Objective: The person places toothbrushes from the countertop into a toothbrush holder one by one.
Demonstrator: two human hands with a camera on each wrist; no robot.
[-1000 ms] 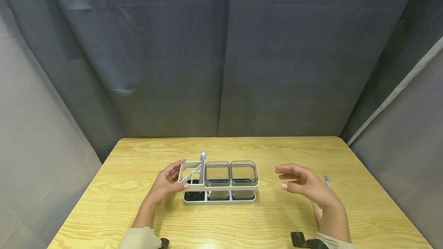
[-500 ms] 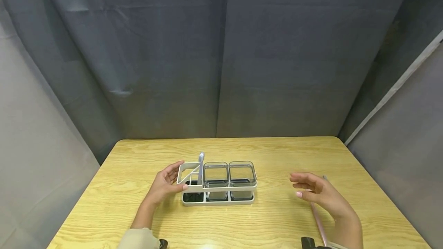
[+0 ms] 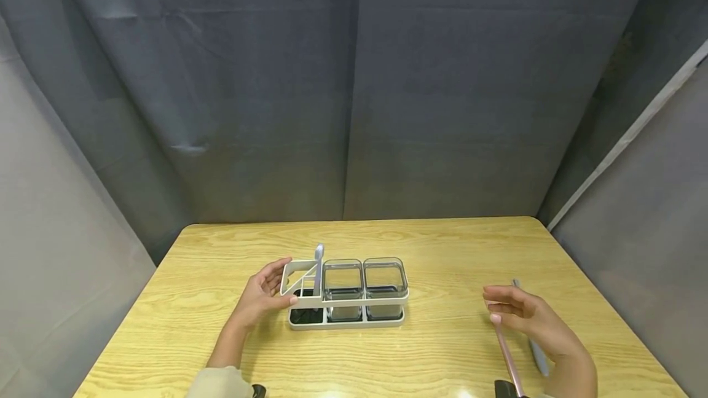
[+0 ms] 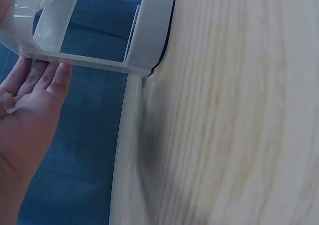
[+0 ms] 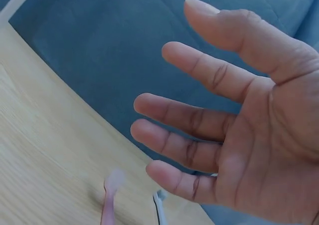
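My left hand grips the left end of a white toothbrush rack, thumb on the front rail and fingers behind it. In the left wrist view, fingertips touch the rack's edge. A pale lilac toothbrush stands upright in a slot there. Two clear cups fill the other bays. At the right, my right hand hovers with fingers apart, holding nothing. Below it lie a pink toothbrush and a grey-blue toothbrush; the right wrist view shows the heads of the pink and grey ones.
The rack stands on a wood-grain table with rounded back corners. Grey-blue curtains hang behind its back edge, with paler cloth at both sides.
My right hand has moved away from the rack, to the right and toward the near edge, over the two lying toothbrushes. My left hand keeps its grip on the rack.
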